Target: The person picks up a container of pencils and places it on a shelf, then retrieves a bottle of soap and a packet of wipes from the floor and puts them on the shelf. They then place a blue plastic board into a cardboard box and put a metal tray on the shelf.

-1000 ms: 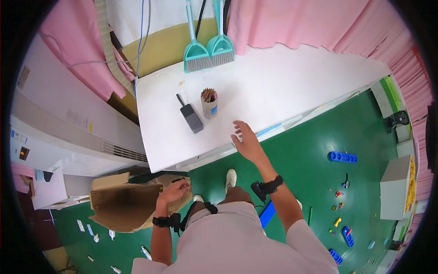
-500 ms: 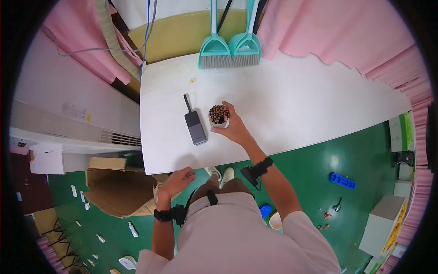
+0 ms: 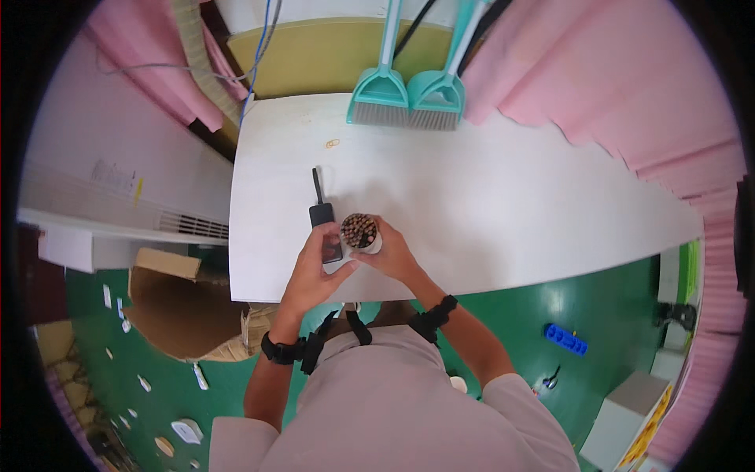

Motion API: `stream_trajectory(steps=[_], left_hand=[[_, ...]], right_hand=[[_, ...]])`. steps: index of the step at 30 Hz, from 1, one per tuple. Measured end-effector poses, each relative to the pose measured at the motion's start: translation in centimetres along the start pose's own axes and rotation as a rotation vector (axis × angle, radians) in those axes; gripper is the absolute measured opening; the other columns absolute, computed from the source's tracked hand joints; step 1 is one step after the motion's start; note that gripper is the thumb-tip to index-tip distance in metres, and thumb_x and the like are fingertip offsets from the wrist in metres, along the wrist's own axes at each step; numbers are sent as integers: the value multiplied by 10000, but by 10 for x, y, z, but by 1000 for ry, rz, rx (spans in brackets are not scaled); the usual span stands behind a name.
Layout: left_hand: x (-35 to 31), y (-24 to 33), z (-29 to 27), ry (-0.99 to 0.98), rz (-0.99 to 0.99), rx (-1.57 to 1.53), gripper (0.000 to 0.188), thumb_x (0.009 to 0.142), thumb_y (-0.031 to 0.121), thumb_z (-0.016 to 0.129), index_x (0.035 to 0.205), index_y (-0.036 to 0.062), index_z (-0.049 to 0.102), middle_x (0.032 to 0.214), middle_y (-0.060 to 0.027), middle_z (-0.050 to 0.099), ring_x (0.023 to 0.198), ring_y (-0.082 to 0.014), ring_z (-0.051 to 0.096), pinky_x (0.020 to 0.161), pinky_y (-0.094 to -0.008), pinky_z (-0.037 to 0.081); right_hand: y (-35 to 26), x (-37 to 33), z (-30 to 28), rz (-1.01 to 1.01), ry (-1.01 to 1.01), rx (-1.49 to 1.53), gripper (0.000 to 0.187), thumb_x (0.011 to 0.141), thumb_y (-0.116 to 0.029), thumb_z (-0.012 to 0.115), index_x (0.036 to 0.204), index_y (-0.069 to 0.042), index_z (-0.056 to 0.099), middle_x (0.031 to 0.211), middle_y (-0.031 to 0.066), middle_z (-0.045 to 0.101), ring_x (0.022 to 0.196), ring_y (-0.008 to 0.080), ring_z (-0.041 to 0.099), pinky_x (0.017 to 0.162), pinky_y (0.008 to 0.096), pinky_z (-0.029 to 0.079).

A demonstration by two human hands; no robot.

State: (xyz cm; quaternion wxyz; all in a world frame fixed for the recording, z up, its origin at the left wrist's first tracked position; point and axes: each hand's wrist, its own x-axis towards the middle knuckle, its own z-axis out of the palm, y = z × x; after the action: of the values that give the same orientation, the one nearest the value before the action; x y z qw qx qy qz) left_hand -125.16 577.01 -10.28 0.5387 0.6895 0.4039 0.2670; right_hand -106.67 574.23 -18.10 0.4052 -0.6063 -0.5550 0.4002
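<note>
My right hand (image 3: pixel 392 252) is wrapped round a pale round cup (image 3: pixel 368 246) near the table's front edge. Brown pencil-like sticks (image 3: pixel 359 230) stand packed in it, their ends facing up. To the left of the cup, my left hand (image 3: pixel 313 267) has its thumb and fingers apart and holds nothing. Its fingers reach over a dark rectangular device with a short black strap (image 3: pixel 322 214), covering part of it. Whether they touch the device or the cup I cannot tell.
Two teal dustpans with brushes (image 3: pixel 405 98) stand at the table's back edge. Small tan rubber bands (image 3: pixel 333 144) lie on the white table (image 3: pixel 503 212). An open cardboard box (image 3: pixel 181 315) is on the floor at left. Pink curtains (image 3: pixel 590 71) hang behind.
My left hand has come up from the table's front edge to beside the cup, its fingers spreading. My right hand has drawn the cup nearer to me.
</note>
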Motion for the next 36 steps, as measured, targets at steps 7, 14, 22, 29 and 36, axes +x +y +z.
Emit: stream_trajectory(steps=[7, 14, 22, 29, 36], left_hand=[[-29, 24, 12, 336, 50, -118, 555, 789, 143, 704, 1259, 26, 433, 1113, -98, 533, 1013, -164, 537, 883, -291, 446], [-114, 48, 21, 681, -19, -127, 411, 840, 167, 653, 1182, 27, 473, 1067, -111, 571, 998, -183, 562, 882, -313, 446], [-267, 41, 30, 1182, -131, -142, 330, 862, 165, 624, 1126, 14, 496, 1008, -89, 566, 931, -157, 552, 832, -298, 462], [-416, 21, 35, 1552, -209, -189, 272, 858, 164, 636, 1046, 6, 522, 949, -110, 590, 881, -181, 572, 801, -308, 468], [-551, 1, 14, 1725, -358, 41, 263, 830, 151, 652, 1012, 6, 526, 925, -129, 596, 850, -222, 588, 777, -337, 475]], right_hand=[[-32, 1, 6, -355, -258, -45, 626, 641, -196, 801, 1178, -23, 531, 1148, 171, 573, 1089, 353, 536, 908, 416, 460], [-83, -24, 32, -542, -517, -123, 619, 568, -143, 814, 1120, -10, 568, 1054, 158, 597, 1004, 346, 565, 863, 412, 480], [-136, -108, 138, -764, -920, -87, 621, 606, -185, 817, 1156, -71, 553, 1050, 143, 601, 985, 339, 581, 835, 409, 493], [-166, -222, 251, -919, -1186, 0, 638, 604, -192, 821, 1163, -53, 547, 1073, 141, 598, 1011, 337, 576, 851, 410, 482], [-192, -321, 359, -919, -1390, 10, 684, 582, -219, 842, 1168, -36, 541, 1105, 139, 599, 1045, 337, 567, 879, 413, 475]])
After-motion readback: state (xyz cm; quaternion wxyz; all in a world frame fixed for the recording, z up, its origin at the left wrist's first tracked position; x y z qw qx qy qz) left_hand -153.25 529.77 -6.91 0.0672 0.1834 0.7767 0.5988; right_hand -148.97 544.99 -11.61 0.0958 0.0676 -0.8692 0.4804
